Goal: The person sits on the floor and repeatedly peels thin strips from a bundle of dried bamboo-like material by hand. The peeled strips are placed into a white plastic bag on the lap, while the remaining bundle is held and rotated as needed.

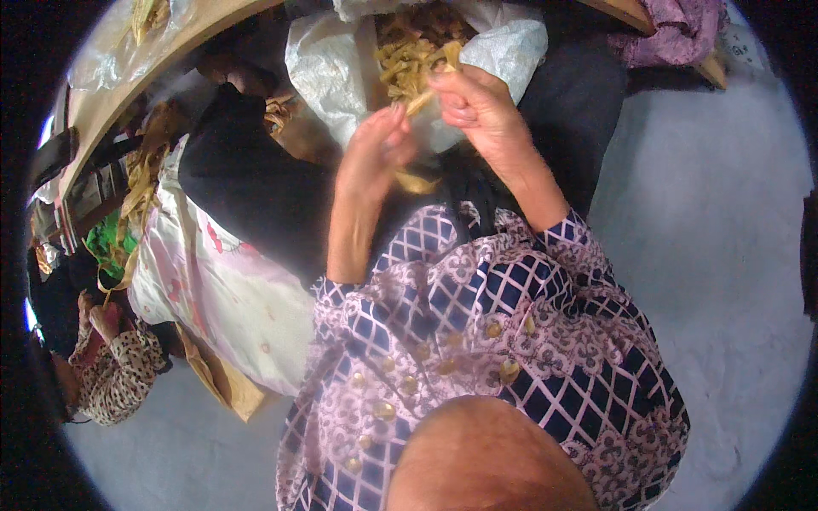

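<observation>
Pale yellow and dry-looking, a narrow husk-like strip (420,103) lies between your two hands, its long axis slanting up from left to right. Your right hand (479,100) pinches the upper end between thumb and fingers; your left hand (375,145) is at the lower end, but blur keeps you from telling whether its fingertips grip. Behind the strip, a heap of similar yellow strips (405,68) fills an open white woven-plastic sack (324,64), cut off above. Your fingers hide the strip's full length.
</observation>
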Tool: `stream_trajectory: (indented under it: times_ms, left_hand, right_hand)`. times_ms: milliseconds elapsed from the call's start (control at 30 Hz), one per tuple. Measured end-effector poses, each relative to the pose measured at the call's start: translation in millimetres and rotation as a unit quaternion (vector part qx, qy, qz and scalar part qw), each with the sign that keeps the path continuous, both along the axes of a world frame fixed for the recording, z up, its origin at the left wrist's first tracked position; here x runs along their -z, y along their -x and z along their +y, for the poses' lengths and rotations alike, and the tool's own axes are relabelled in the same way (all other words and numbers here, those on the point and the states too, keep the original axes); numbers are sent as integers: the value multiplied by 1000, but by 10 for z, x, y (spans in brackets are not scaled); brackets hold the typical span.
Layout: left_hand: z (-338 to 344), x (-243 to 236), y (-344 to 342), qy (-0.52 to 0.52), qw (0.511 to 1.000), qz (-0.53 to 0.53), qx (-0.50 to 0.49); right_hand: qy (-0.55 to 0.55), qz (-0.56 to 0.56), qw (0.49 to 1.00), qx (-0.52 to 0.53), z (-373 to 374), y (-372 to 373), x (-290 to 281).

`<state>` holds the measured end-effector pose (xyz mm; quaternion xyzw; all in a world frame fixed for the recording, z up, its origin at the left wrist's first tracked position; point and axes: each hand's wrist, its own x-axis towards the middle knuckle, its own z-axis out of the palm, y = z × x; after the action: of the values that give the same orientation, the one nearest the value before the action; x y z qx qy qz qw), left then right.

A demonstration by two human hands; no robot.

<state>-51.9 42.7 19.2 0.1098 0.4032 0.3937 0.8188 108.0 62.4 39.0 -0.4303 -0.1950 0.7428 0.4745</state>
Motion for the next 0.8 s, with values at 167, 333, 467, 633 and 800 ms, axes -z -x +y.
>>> stream_trajectory:
  times_ms: [167,333,467,633,800]
  left_hand:
    - [52,-94,134,-101,973,205,38]
    - [826,-798,376,-367,827,423,51]
    - [1319,-1021,366,-484,721,495,-31]
    - [1214,-566,423,-401,794,445,-102]
    - [802,-688,275,-489,685,537,-61]
  right_hand:
    - [-3,-36,999,-5,125,-68,-117]
    - [-277,-140,950,31,840,-55,-527]
    - [-390,-207,893,82,1246,37,-652]
    - [-427,-317,838,118,1092,34,-404]
    - [-571,-511,626,146,838,-83,-646]
